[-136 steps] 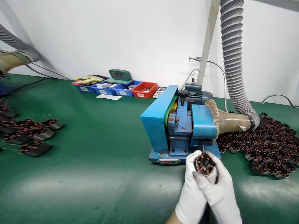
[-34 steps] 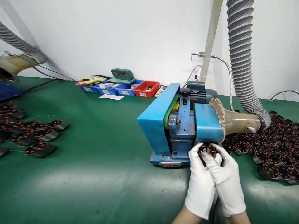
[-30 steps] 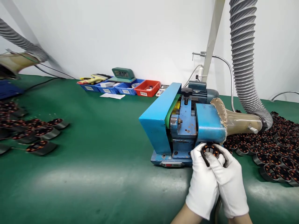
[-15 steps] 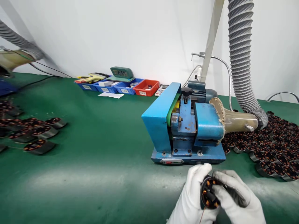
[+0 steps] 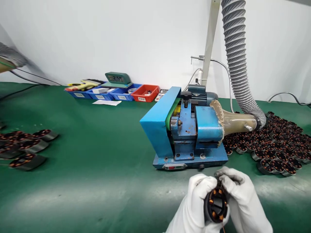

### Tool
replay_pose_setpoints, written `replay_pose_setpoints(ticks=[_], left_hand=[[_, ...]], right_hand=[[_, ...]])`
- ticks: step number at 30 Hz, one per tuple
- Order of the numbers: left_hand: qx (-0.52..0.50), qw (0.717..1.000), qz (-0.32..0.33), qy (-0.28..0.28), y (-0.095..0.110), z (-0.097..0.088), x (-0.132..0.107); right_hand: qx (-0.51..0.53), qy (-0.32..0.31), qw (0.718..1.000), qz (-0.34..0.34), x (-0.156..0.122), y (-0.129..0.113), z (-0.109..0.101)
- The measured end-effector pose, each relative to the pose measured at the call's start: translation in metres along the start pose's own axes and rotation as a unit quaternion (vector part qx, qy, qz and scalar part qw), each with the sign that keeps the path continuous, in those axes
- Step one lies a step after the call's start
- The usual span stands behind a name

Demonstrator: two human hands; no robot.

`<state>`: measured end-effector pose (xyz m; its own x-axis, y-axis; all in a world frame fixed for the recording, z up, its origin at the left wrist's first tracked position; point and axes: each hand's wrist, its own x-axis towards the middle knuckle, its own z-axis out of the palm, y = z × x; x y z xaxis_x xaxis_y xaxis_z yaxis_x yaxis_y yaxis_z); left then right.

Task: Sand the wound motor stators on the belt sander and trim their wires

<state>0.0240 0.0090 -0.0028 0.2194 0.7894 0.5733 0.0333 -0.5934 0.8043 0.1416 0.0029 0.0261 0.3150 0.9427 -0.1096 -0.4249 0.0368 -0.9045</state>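
Note:
My left hand [image 5: 194, 202], in a white glove, is closed around a motor stator [image 5: 215, 204], a dark ring with copper windings inside. The ring's open face is turned up towards me, low in the view. My right hand [image 5: 239, 194], gloved too and grey with dirt at the fingertips, is closed in a pinch at the stator's far rim. A thin wire seems to run from the ring to those fingertips, though the pinch hides its end. Another copper wire [image 5: 223, 227] hangs from the near side. Just beyond my hands stands a blue belt grinding machine [image 5: 187, 129].
A grey ribbed hose [image 5: 236, 55] drops to the machine's right side. Many stators [image 5: 277, 145] stand at right, with another group [image 5: 31, 145] at left. Blue bins [image 5: 100, 94], a red bin [image 5: 145, 93] and a green digital clock [image 5: 118, 78] sit by the wall.
My right hand has moved from inside the stator's face to its far rim, its fingertips pinched together. The stator is turned and tilted in my left hand. The view has swung right.

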Motion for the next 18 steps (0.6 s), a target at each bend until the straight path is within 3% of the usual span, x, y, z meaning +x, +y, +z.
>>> replay_pose_setpoints(ticks=[3,6,10,13,18], left_hand=[[0.025,0.999,0.000,0.047,0.000,0.002,-0.001],[0.036,0.996,-0.033,0.081,-0.007,0.005,-0.002],[-0.013,0.985,-0.141,0.096,-0.024,0.018,0.005],[-0.050,0.971,-0.196,0.131,-0.034,0.030,0.016],[-0.195,0.933,-0.276,0.125,-0.036,0.039,0.039]], right_hand=[[0.135,0.053,0.989,0.012,0.007,-0.002,-0.002],[0.151,0.105,0.982,-0.043,0.009,0.005,-0.011],[-0.003,0.066,0.997,-0.033,0.003,0.027,-0.010],[-0.140,0.092,0.984,-0.059,0.007,0.036,0.005],[-0.165,0.097,0.975,-0.110,0.030,0.027,0.026]])
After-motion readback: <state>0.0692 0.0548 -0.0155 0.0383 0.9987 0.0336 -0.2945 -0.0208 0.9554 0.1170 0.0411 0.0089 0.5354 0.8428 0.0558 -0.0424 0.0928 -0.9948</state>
